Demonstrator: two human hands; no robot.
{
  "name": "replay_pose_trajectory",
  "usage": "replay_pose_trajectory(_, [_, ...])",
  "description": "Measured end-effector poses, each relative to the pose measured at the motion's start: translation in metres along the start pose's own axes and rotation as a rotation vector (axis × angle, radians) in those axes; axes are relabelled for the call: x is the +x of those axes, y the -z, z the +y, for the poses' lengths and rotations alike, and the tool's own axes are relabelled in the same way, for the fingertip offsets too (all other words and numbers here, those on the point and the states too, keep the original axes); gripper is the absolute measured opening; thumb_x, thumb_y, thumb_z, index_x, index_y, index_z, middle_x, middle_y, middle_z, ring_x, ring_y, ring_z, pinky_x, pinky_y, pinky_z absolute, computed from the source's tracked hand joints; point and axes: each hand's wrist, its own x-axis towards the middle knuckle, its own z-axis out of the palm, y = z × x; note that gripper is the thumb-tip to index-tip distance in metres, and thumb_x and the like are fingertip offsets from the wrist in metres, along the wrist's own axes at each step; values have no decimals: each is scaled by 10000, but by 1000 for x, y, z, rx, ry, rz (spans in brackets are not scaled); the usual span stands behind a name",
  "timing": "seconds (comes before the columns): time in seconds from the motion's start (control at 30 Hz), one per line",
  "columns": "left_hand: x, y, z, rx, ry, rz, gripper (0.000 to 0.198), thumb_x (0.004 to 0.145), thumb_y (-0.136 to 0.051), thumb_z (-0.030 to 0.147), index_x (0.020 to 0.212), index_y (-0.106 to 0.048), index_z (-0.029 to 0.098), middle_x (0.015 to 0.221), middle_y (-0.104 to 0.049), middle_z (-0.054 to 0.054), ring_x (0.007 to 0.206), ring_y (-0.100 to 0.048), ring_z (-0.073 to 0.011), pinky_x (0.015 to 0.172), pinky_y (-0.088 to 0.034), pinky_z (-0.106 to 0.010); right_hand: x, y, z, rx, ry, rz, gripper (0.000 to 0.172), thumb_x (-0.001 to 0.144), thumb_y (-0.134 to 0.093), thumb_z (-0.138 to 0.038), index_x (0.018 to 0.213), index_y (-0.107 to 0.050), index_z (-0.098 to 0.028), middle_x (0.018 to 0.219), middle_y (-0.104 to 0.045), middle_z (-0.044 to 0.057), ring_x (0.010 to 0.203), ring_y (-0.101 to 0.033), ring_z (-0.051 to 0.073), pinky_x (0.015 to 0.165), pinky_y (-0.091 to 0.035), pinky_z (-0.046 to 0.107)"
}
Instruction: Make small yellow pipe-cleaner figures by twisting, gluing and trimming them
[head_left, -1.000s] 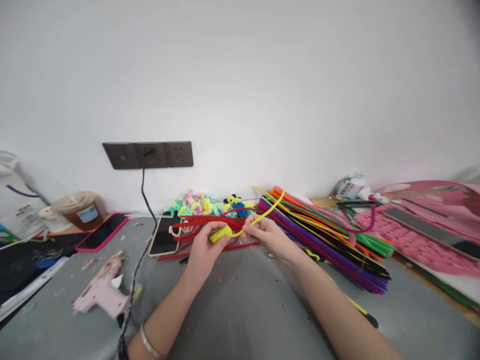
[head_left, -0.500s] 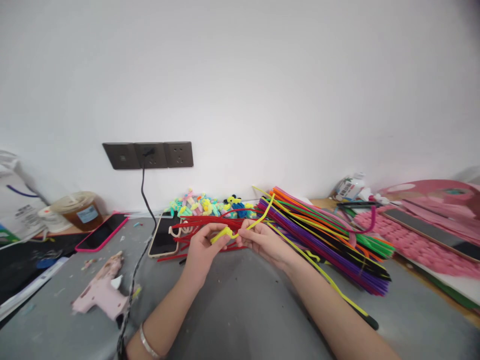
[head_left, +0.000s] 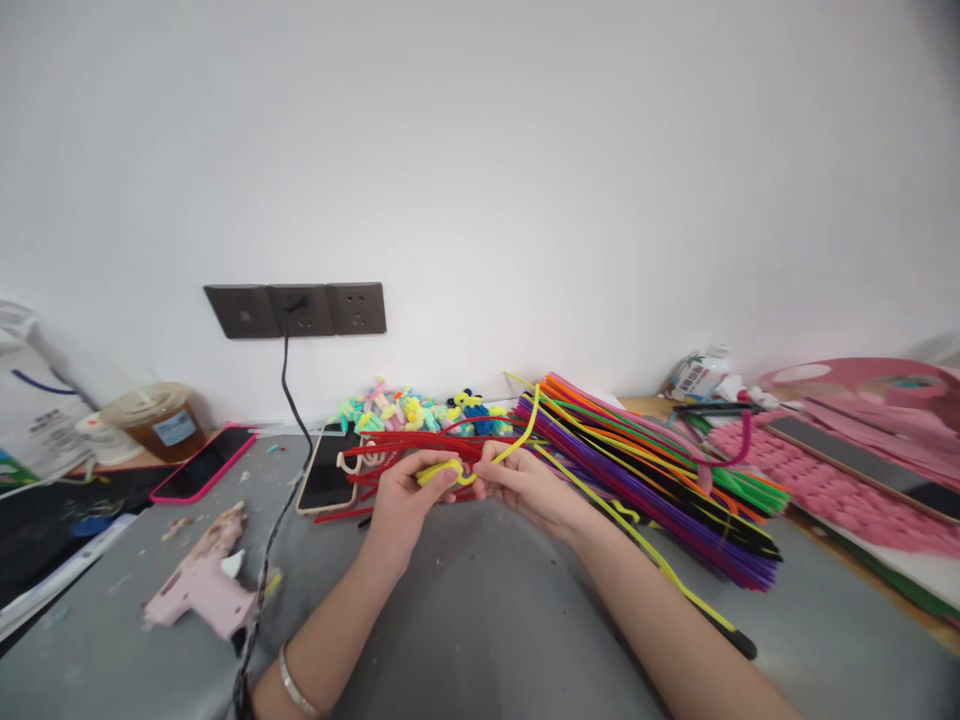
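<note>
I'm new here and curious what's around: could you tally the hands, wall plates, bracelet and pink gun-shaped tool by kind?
Hands holding the yellow stem: 2
Wall plates: 3
Bracelet: 1
Pink gun-shaped tool: 1
Total: 7

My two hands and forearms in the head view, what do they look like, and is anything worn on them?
Your left hand and right hand are ungloved, and no sleeves show. A slim, silver-coloured, metallic-looking bracelet circles the left forearm; the right forearm shows nothing worn.

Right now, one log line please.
left hand: holds folded yellow piece | right hand: pinches yellow strand | red pipe cleaners: behind hands
</note>
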Motion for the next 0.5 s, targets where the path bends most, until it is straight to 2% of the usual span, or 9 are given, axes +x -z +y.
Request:
replay_pose_trajectory(0.2, [-1,-1,3,14,-36,-7,279,626,-836,346,796,-697,173,758,-702,-10,662,-612,-121,546,-499,-197,1,0,1,-34,15,23,346,670,-843,-391,762,-578,-187,597,-662,-30,563,-591,102,619,-432,239])
replay_pose_trajectory(0.37, [0,-1,-1,84,0,-128,240,656,-811,350,737,-687,162,734,-720,-30,617,-598,-123,539,-476,-218,2,1,3,-102,73,42,360,663,-838,-409,778,-577,-189,616,-663,-34,591,-614,121,654,-473,269])
replay_pose_trajectory(0.5, [1,2,-5,121,-10,-172,230,652,-813,330,739,-690,156,758,-698,-25,578,-577,-110,559,-485,-241,4,3,3,-201,123,70,355,652,-837,-421,748,-592,-184,659,-676,-20,610,-630,133,656,-491,282])
